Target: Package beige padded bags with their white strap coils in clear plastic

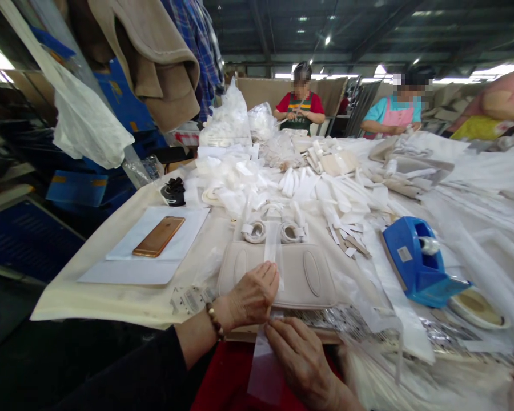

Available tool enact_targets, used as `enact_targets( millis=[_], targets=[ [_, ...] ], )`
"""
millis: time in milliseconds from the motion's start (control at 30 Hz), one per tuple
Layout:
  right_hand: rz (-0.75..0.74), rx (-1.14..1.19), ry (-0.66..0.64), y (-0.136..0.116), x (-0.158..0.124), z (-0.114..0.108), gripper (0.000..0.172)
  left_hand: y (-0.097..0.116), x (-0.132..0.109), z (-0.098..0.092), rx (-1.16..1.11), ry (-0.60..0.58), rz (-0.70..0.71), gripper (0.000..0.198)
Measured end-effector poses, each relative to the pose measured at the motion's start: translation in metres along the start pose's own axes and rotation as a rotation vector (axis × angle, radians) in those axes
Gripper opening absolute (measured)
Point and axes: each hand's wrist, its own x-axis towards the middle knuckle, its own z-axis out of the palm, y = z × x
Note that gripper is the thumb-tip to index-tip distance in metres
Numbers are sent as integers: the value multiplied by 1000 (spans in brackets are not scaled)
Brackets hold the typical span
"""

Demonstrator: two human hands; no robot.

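A beige handbag (248,279) lies flat at the table's front edge, its straps coiled into two wrapped rolls at the top. A translucent white strip (272,242) runs down the middle of the bag. My left hand (255,294) is closed, its fingertips pressed together on this strip against the bag's front. Just below the bag's lower edge, my right hand (300,354) pinches a translucent strip end (265,368) that hangs over my red apron. My left hand hides the middle, so I cannot tell whether both parts are one piece.
To the right stand a blue tape dispenser (415,262) and a tape roll (480,308). A phone (159,236) rests on white sheets (128,271) at left. Plastic wrapping (240,177) and beige pieces heap up behind the bag. Several co-workers sit across the table.
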Motion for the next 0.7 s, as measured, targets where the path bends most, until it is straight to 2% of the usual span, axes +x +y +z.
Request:
enact_targets(
  millis=[233,400,500,600,700],
  targets=[
    [-41,3,-134,4,1,-10,38,3,-7,12,115,105,87,50],
    [-96,-55,-266,9,13,-28,37,6,-13,26,257,259,73,45],
    [-95,-32,-262,18,27,-33,38,7,-18,32,160,266,66,56],
    [-40,73,-234,37,43,-29,39,7,-22,32,13,200,53,72],
    [4,170,-234,61,57,-19,40,5,-24,29,-150,165,-4,73]
  ],
)
